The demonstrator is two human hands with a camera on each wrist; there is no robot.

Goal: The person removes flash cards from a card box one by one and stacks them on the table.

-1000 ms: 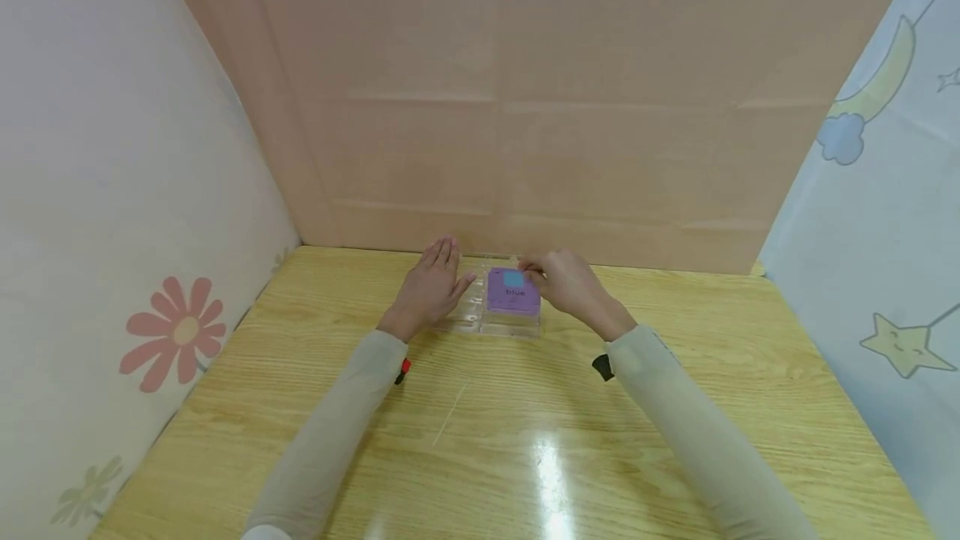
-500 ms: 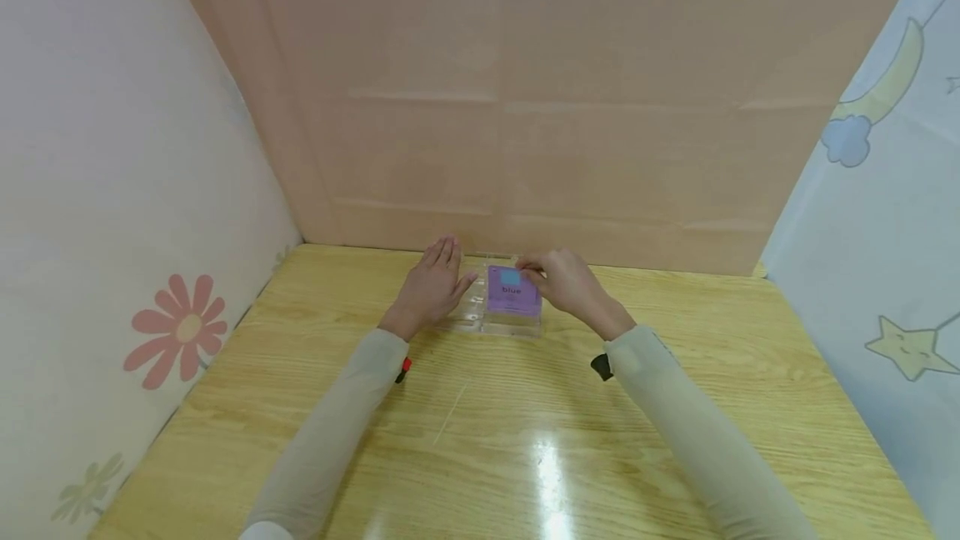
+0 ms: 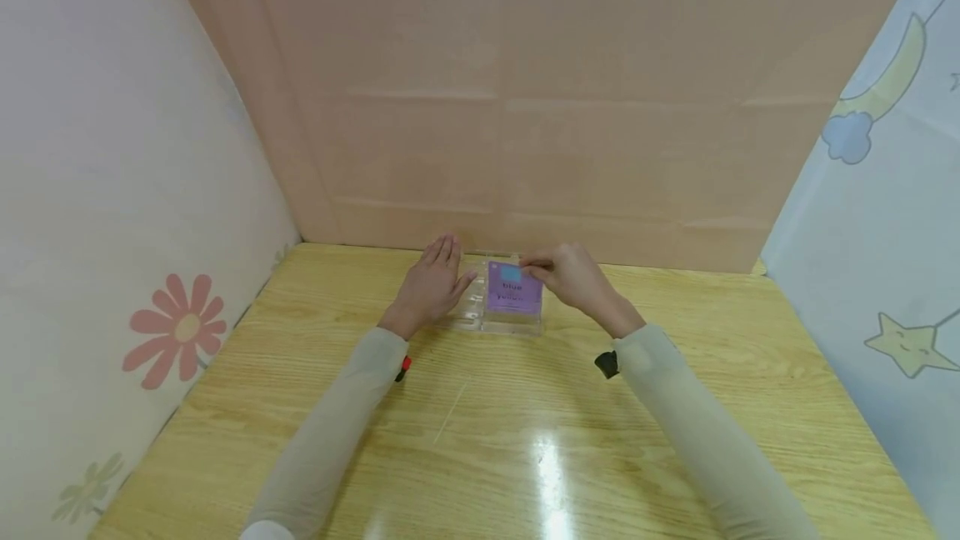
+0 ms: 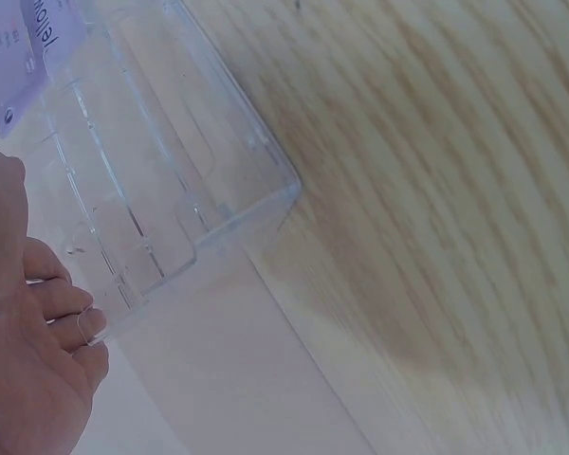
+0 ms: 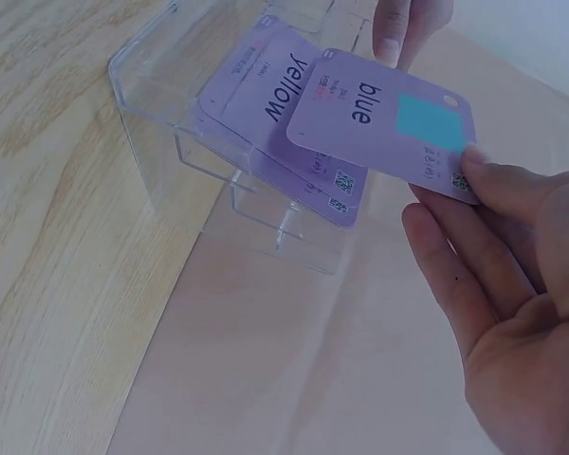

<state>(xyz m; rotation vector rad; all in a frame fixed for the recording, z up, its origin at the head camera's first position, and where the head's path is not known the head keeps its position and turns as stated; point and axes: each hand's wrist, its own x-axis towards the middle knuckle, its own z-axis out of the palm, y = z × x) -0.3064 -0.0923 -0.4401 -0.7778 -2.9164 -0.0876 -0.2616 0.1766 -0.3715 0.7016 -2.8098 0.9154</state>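
Observation:
A clear stepped plastic card holder (image 3: pixel 512 327) stands on the table near the back wall. My left hand (image 3: pixel 431 286) rests at its left part, fingers straight and thumb spread; in the left wrist view its fingertips touch the clear edge. My right hand (image 3: pixel 573 277) pinches a purple "blue" card (image 5: pixel 365 114) by one edge, between thumb and fingers. That card is tilted and partly raised, overlapping the purple "yellow" card (image 5: pixel 266 90), which sits in the holder. At least one more purple card lies under the "yellow" one.
The wooden table (image 3: pixel 495 457) extends toward me. A brown paper-like wall (image 3: pixel 487 148) stands close behind the holder. Printed fabric sides flank the table, with a red flower (image 3: pixel 180 327) at left. Dark straps (image 3: pixel 606 365) show by the wrists.
My right hand has lifted the "blue" card slightly up and back, so the word "yellow" on the card beneath now shows. The left hand has stayed in place.

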